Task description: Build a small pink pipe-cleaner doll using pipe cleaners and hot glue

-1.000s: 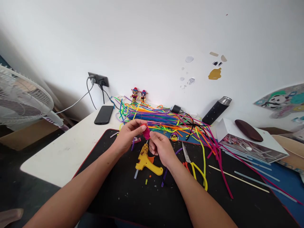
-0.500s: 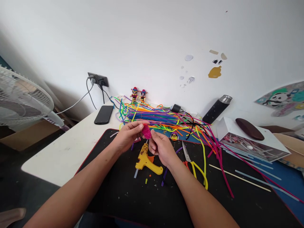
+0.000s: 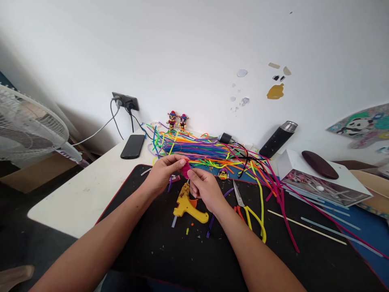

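Between my hands is a small magenta piece of fuzzy pipe cleaner work, partly hidden by fingers. My left hand pinches its upper left side between thumb and fingers. From the lower right, my right hand grips its edge, thumb on top. Just below them a yellow hot glue gun lies on the black mat, a clear glue stick poking from its rear. Scissors with orange and yellow handles lie to the right of my right hand.
A heap of coloured pipe cleaners spreads along the wall, with two small figures behind. A phone lies left; a black flask and white box stand right. A small yellow-faced piece sits beyond the mat's middle. A fan is far left.
My right hand has shifted slightly left, closer to my left hand. The magenta piece has turned and now shows less of its ridged face.
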Demonstrator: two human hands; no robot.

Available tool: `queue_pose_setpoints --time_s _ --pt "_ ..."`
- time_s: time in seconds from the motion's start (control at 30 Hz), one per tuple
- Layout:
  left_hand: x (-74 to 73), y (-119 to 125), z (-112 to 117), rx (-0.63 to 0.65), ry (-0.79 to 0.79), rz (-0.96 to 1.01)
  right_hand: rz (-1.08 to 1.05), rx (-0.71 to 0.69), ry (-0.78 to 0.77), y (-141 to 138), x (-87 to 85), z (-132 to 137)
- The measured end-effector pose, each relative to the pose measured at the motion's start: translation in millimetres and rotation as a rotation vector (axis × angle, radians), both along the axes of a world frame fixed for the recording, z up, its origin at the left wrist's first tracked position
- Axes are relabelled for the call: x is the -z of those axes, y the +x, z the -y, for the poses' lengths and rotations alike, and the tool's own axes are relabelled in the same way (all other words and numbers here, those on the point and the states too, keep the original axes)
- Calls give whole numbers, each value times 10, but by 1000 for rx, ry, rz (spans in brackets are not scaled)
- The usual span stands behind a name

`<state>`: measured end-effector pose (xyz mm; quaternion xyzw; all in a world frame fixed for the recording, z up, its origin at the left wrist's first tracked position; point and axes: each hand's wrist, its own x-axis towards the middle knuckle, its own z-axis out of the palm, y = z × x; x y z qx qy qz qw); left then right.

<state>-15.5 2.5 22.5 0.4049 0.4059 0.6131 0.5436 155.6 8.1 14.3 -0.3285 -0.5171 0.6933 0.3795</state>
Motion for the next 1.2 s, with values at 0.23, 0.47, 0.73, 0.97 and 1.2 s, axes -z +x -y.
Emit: queue_pose_setpoints --time_s 0.23,0.47,0.73,0.97,1.2 --pt "29 -8 -19 20 -59 87 3 44 43 -24 37 -8" --pt "71 -5 -33 39 -114 169 9 38 74 -25 98 -32" --pt "81 -8 -37 66 -115 206 26 17 87 -16 102 -34" --pt "134 13 -46 50 -129 207 28 40 87 -8 102 -47" --pt "81 22 -59 -2 -39 201 8 12 38 23 47 -29"
